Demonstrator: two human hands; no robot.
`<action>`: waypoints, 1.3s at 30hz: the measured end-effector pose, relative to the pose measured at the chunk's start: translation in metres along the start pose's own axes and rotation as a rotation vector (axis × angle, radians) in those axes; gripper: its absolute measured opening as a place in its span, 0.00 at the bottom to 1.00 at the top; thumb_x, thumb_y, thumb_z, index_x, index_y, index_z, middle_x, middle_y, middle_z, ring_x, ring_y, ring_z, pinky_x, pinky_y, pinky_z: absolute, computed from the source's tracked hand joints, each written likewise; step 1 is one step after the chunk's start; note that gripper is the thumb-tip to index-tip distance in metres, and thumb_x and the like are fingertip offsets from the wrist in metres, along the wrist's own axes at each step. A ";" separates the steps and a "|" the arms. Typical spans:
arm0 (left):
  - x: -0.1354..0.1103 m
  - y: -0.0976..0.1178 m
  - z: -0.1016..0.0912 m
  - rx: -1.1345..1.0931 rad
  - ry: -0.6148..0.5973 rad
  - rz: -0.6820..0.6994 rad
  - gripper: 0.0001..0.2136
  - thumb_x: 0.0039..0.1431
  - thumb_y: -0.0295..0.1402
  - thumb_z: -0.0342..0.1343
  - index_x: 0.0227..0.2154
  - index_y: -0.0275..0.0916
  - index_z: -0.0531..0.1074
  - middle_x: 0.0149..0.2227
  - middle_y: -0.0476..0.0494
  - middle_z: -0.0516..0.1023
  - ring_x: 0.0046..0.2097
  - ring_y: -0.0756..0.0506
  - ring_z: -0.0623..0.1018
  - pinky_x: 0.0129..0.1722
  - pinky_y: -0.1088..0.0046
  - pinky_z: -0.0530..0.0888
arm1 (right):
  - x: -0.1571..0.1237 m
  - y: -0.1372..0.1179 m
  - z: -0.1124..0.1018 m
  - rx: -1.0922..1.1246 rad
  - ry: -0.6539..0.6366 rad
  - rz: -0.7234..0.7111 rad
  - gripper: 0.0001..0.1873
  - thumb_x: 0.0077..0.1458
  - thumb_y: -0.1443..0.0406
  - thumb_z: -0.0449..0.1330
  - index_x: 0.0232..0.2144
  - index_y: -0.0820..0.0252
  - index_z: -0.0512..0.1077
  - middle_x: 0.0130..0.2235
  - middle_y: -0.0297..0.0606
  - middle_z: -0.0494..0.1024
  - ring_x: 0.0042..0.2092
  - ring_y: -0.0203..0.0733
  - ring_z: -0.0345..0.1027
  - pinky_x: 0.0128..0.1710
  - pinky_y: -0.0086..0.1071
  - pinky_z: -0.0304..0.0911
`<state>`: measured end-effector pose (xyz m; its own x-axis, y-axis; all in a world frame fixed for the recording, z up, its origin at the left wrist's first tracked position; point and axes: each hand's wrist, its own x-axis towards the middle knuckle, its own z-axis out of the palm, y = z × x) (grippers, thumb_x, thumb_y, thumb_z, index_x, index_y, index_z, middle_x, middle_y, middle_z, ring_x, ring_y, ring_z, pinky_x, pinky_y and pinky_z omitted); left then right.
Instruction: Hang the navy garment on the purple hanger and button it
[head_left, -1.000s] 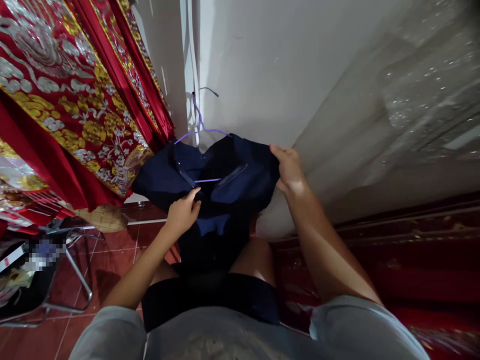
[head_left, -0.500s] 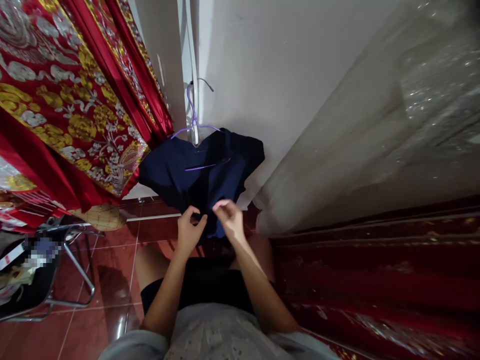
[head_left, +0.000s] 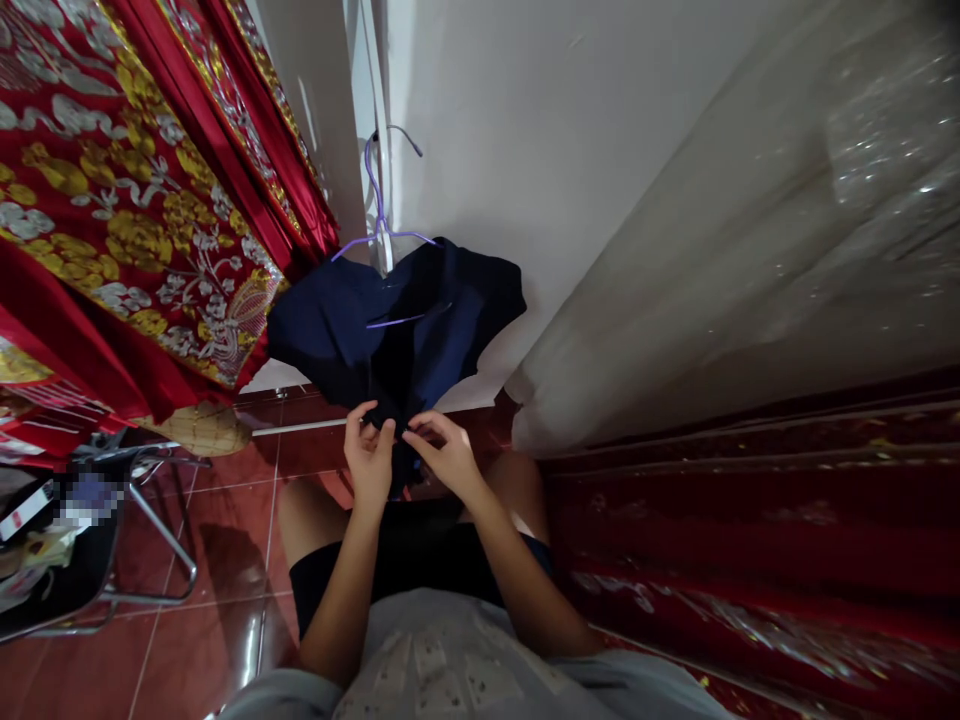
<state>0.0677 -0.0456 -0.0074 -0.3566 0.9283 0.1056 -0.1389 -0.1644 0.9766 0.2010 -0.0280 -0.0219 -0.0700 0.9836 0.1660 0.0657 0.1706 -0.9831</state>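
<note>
A dark navy shirt (head_left: pixel 472 310) with an open front hangs on a purple hanger (head_left: pixel 381 215) against the pale wall. Low on its front, my left hand (head_left: pixel 369 450) pinches the left edge of the cloth between thumb and fingers. Close beside it, my right hand (head_left: pixel 444 448) grips the opposite edge, its thumb and fingertips pressed together. The two hands almost meet where the edges come together. Any button between the fingertips is too small to make out.
Red cloth with gold and silver embroidery (head_left: pixel 150 220) hangs at the left. Below it stands a folding chair (head_left: pixel 161 540) with items on its seat. Clear plastic sheeting (head_left: pixel 675 300) covers things on the right, above more red fabric (head_left: pixel 712 540). The floor has red tiles (head_left: pixel 217 510).
Both hands have closed on the shirt's front edges and come nearer each other. The edges are drawn together lower down. The view has shifted slightly.
</note>
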 end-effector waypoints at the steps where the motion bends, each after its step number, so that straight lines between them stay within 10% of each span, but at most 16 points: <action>1: -0.001 0.002 0.000 0.020 -0.016 0.011 0.23 0.58 0.43 0.67 0.51 0.41 0.69 0.36 0.46 0.79 0.34 0.49 0.80 0.34 0.76 0.77 | -0.003 0.001 0.002 -0.007 0.028 0.000 0.08 0.57 0.58 0.66 0.34 0.56 0.77 0.35 0.36 0.80 0.35 0.40 0.74 0.38 0.33 0.71; 14: -0.021 0.003 -0.005 0.122 -0.178 0.071 0.34 0.61 0.30 0.61 0.68 0.46 0.54 0.45 0.43 0.78 0.46 0.47 0.81 0.50 0.69 0.78 | -0.014 -0.022 -0.002 -0.042 0.037 -0.140 0.09 0.60 0.57 0.64 0.30 0.53 0.78 0.32 0.35 0.80 0.35 0.42 0.74 0.38 0.35 0.70; 21: -0.026 -0.011 -0.003 0.291 -0.211 0.062 0.09 0.64 0.33 0.58 0.46 0.38 0.73 0.38 0.44 0.80 0.42 0.46 0.81 0.46 0.70 0.78 | -0.020 -0.020 -0.010 -0.037 0.025 -0.204 0.08 0.61 0.60 0.64 0.30 0.54 0.78 0.33 0.36 0.79 0.37 0.41 0.73 0.37 0.34 0.68; 39: -0.026 0.004 0.000 0.486 -0.196 0.152 0.02 0.60 0.30 0.56 0.35 0.40 0.71 0.31 0.50 0.76 0.36 0.48 0.78 0.39 0.74 0.74 | -0.017 -0.011 -0.010 -0.033 0.049 -0.187 0.06 0.60 0.60 0.65 0.30 0.50 0.79 0.33 0.35 0.80 0.36 0.44 0.75 0.37 0.38 0.71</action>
<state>0.0759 -0.0703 -0.0061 -0.1541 0.9586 0.2395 0.3603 -0.1712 0.9170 0.2111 -0.0457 -0.0134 -0.0354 0.9362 0.3496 0.0887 0.3513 -0.9320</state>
